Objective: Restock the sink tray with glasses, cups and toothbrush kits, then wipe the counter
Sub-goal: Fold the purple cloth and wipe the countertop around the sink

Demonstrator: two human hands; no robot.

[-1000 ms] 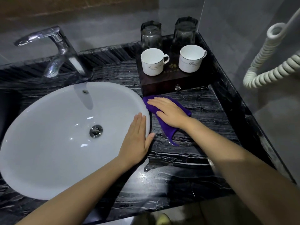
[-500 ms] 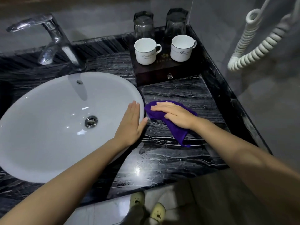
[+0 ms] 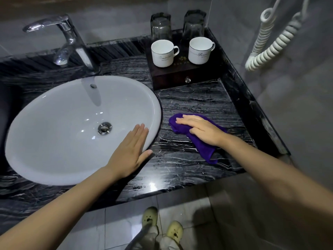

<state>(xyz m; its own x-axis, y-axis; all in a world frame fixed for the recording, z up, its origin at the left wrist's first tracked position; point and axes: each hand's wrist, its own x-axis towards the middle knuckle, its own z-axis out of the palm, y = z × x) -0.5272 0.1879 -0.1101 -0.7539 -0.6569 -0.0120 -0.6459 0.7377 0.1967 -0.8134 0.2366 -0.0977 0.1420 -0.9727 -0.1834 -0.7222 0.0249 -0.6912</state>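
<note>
Dark wood tray (image 3: 171, 83) holds two empty white cups (image 3: 163, 54) and two glasses (image 3: 161, 27); right hand (image 3: 201, 130) presses flat on purple cloth (image 3: 206, 150), left hand (image 3: 129, 152) lies flat on sink (image 3: 54, 127).

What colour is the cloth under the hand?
Purple. The soft purple cloth lies flat under the right hand, clearest in the head view.

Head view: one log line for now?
step: counter wipe | right hand: flat on purple cloth | left hand: resting on sink | tray: cups, glasses
</note>
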